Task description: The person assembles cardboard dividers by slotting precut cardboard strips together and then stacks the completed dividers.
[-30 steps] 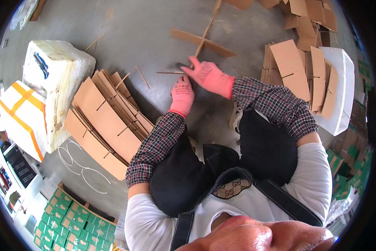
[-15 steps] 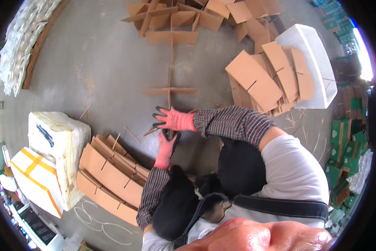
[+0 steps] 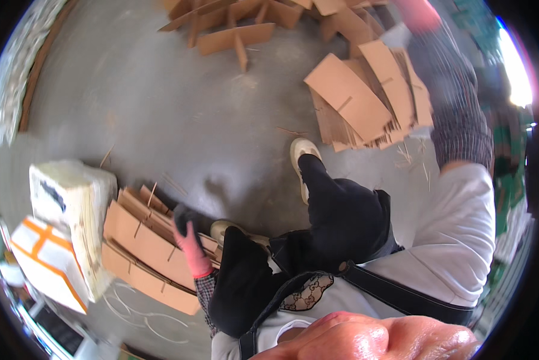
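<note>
Over the left cardboard stack (image 3: 142, 243), beside a foam box (image 3: 92, 210), the left hand (image 3: 189, 233) is blurred, while the right hand (image 3: 418, 13), beyond the right cardboard stack (image 3: 348, 99), is cropped, neither's openness being determinable.

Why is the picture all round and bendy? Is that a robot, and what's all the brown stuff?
No robot here, just a person! All the pictures come from a camera worn on their head, looking down. Its very wide lens bends straight edges.

The person wears pink gloves. The left hand, with dark glove fingers, is by a stack of flat, slotted tan cardboard sheets. The right hand reaches far out and is partly cut off. Both are blurry or cut off, so I can't tell whether they hold anything.

On the smooth grey floor there's also another fanned tan cardboard stack, brown cardboard strips slotted together crosswise, and a white box with orange tape.
</note>
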Action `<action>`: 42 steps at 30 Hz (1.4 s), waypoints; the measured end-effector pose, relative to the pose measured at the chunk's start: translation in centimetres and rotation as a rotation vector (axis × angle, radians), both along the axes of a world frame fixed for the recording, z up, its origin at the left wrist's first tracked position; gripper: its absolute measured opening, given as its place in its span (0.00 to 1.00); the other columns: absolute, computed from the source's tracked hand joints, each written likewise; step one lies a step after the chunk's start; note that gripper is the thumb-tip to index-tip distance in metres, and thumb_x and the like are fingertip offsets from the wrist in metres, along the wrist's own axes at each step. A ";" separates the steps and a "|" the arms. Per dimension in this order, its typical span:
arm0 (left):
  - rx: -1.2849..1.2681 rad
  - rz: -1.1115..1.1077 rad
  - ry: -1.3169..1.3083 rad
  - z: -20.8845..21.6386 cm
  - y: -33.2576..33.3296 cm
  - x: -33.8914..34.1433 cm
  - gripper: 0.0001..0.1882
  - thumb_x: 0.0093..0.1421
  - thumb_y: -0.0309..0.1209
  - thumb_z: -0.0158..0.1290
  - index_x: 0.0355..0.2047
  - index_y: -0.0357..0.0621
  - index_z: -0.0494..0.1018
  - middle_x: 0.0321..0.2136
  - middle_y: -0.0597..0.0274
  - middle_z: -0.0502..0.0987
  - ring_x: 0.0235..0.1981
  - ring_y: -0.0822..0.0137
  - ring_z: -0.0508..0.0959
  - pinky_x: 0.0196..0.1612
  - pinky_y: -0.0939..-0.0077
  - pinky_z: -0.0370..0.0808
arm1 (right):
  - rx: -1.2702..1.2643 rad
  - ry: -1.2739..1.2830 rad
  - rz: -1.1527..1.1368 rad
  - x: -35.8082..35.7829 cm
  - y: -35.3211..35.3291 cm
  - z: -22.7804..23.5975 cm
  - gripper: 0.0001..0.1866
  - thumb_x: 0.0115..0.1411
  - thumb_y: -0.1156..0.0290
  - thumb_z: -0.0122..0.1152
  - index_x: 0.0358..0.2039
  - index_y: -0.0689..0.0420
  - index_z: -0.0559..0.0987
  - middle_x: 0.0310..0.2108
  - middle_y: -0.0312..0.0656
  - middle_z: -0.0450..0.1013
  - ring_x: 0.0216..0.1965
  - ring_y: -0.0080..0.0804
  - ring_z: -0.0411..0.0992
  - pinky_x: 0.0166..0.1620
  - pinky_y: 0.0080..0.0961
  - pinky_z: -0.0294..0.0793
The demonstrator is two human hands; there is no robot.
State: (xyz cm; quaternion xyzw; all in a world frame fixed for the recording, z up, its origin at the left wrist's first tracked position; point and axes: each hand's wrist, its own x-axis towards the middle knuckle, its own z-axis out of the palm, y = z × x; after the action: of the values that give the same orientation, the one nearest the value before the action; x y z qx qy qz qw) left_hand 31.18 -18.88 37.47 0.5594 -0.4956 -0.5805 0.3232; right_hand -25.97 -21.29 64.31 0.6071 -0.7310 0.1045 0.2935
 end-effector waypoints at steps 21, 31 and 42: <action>-0.154 0.160 -1.277 0.7 -2.9 14.2 0.30 0.50 0.36 0.57 0.52 0.39 0.62 0.47 0.48 0.68 0.49 0.54 0.69 0.50 0.67 0.67 | 0.024 -1.513 -0.171 9.6 15.9 -18.3 0.19 0.59 0.74 0.50 0.50 0.70 0.67 0.46 0.43 0.68 0.47 0.26 0.66 0.52 0.20 0.61; -0.543 -0.534 -1.004 -0.4 -4.8 -7.8 0.26 0.50 0.35 0.54 0.49 0.42 0.63 0.43 0.54 0.70 0.44 0.57 0.71 0.42 0.64 0.71 | 0.076 -1.141 0.038 19.7 6.4 -22.2 0.24 0.51 0.75 0.56 0.50 0.61 0.66 0.45 0.51 0.69 0.46 0.40 0.69 0.49 0.26 0.65; -0.325 -0.994 -1.036 -11.8 -7.5 -17.4 0.29 0.55 0.46 0.47 0.55 0.51 0.59 0.48 0.59 0.70 0.52 0.61 0.67 0.50 0.63 0.66 | 0.666 -0.321 0.466 25.9 4.2 -28.1 0.25 0.50 0.70 0.49 0.52 0.43 0.67 0.41 0.42 0.64 0.39 0.38 0.67 0.38 0.30 0.72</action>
State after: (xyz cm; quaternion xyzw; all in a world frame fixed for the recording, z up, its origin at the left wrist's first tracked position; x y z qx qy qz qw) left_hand 13.79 -26.37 25.62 0.4164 -0.8596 -0.2392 -0.1747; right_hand -0.03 -17.12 36.18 0.7932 -0.6049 0.0198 -0.0671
